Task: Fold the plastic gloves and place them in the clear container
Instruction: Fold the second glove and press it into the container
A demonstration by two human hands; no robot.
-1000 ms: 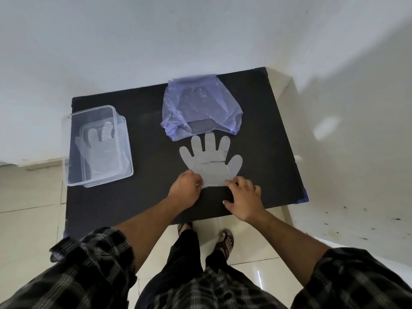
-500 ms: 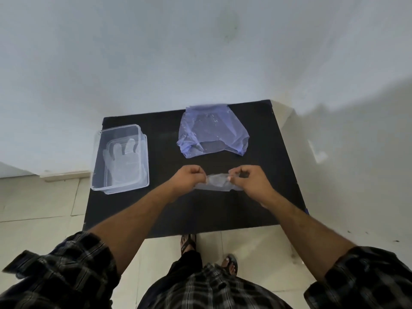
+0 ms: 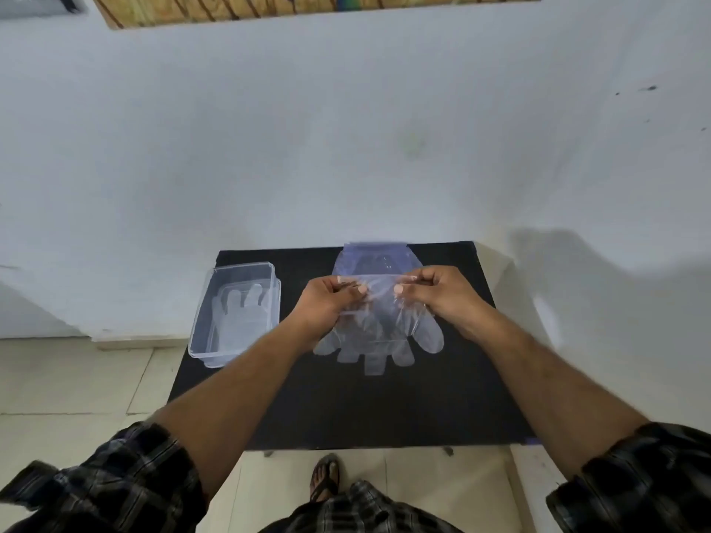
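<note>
A clear plastic glove hangs in the air above the black table, cuff up and fingers pointing down toward me. My left hand pinches the cuff's left corner and my right hand pinches its right corner. The clear container stands at the table's left side with another plastic glove lying flat inside it.
A bluish plastic bag lies at the table's far edge, partly hidden behind the held glove. A white wall rises right behind the table. Tiled floor and my sandalled foot show below the near edge.
The glove lay flat on the table; both hands gripped its cuff and lifted it, so it now hangs with fingers down. The view has tilted up toward the wall.
</note>
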